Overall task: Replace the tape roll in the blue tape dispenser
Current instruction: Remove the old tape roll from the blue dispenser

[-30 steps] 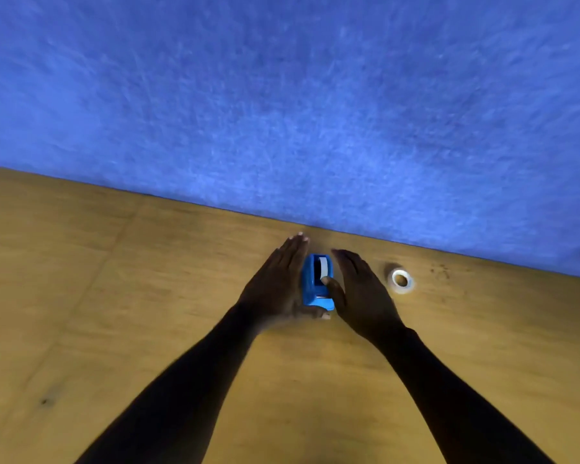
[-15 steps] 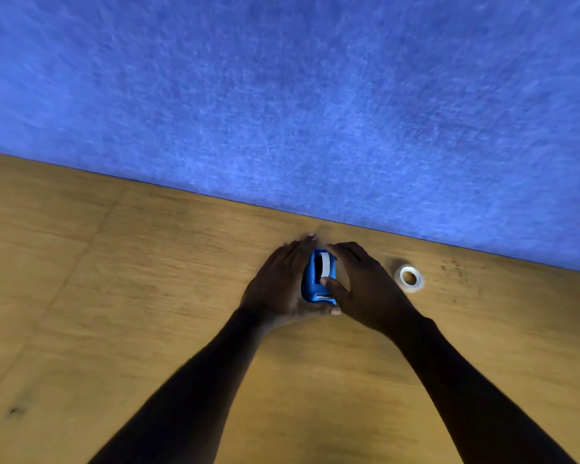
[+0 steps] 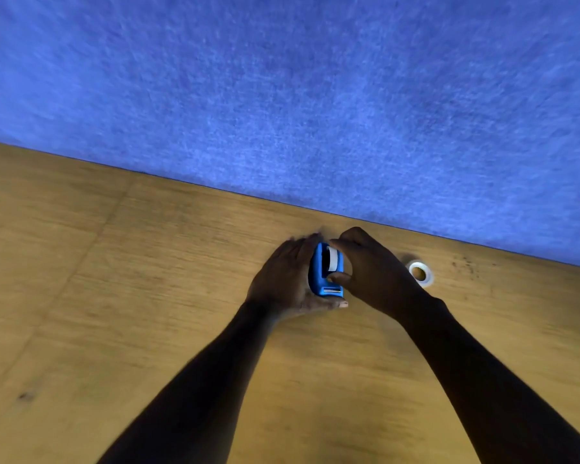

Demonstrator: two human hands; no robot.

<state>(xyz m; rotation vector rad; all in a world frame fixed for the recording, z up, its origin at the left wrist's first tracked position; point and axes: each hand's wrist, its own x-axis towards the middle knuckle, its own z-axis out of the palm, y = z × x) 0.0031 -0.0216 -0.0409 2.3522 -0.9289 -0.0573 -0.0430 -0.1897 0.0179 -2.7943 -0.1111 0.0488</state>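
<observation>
The blue tape dispenser (image 3: 323, 276) stands on the wooden table (image 3: 148, 296) near its far edge, with a white tape roll (image 3: 332, 259) showing in its top slot. My left hand (image 3: 282, 279) cups the dispenser's left side, thumb under its near end. My right hand (image 3: 372, 272) wraps the right side, its fingers curled over the top and pinching at the white roll. A second white tape roll (image 3: 421, 273) lies flat on the table just right of my right hand.
A blue felt-like surface (image 3: 315, 95) rises behind the table's far edge. Dark specks (image 3: 466, 266) mark the wood to the right of the loose roll.
My right hand's fingers have curled from flat beside the dispenser to over its top, onto the white roll. The left hand has closed in tighter. The view shifted slightly.
</observation>
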